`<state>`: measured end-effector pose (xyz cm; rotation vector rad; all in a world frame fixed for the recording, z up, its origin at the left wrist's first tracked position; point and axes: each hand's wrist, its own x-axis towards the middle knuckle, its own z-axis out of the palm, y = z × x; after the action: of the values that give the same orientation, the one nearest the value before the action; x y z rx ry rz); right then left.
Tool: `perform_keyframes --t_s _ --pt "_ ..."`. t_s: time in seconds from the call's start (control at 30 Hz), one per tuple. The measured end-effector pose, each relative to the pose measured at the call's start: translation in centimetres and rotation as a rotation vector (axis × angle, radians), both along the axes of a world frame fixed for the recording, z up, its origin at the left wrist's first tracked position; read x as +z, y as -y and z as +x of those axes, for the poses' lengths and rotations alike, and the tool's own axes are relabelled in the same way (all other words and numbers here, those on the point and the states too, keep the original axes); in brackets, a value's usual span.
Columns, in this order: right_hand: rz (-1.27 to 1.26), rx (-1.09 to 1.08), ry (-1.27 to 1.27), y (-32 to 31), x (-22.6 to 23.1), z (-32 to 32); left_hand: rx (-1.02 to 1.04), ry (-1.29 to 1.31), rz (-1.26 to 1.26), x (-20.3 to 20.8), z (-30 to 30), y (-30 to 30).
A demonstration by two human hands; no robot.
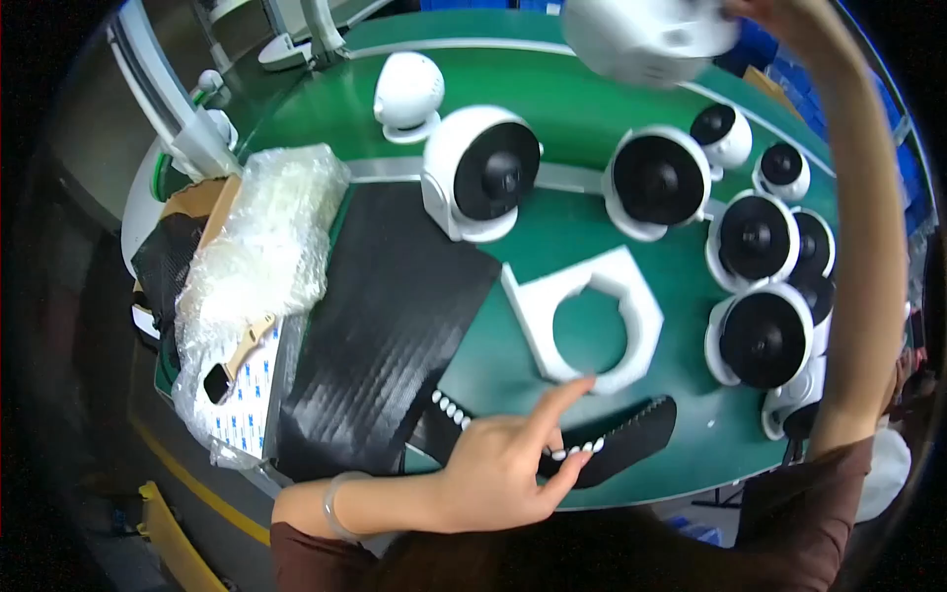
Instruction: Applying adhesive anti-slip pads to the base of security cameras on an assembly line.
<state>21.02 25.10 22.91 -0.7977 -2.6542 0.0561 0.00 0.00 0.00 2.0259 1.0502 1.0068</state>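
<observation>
My left hand (pixel 503 464) is over the near edge of the green table, index finger and thumb stretched apart. Its index fingertip is close to a white foam frame (pixel 641 316) with a large round opening; whether they touch I cannot tell. Under the hand lies a curved black strip (pixel 631 439) with small white beads or pads along its edge, partly hidden by the fingers. At the upper right my right arm reaches far forward. My right hand (pixel 764 10), cut off by the upper edge, grips a white rounded housing (pixel 646 39) raised above the table.
White cameras with black round faces stand at the back, one nearest the middle (pixel 483 173), and several cluster right (pixel 755 237). A black mat (pixel 395 296) lies left of the foam. Farther left are bubble wrap (pixel 266 237), a watch (pixel 232 365) and a cardboard box (pixel 197 202).
</observation>
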Motion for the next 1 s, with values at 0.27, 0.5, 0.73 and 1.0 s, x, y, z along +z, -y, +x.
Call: perform_keyframes --t_s 0.27,0.5,0.73,1.0 --pt "0.521 -0.486 0.159 -9.7 -15.4 -10.1 0.005 -0.033 -0.127 -0.9 -0.3 -0.5" --pt "0.228 -0.458 0.698 -10.1 -16.6 -9.9 -0.020 -0.008 -0.121 -0.8 -0.5 -0.8" --pt "-0.222 -0.469 1.056 -11.5 -17.0 -7.3 -0.011 -0.032 -0.099 -0.5 -0.2 -1.0" --pt "0.224 -1.167 0.117 -11.4 -14.2 -7.5 0.011 0.031 -0.080 -1.0 -0.2 -0.7"
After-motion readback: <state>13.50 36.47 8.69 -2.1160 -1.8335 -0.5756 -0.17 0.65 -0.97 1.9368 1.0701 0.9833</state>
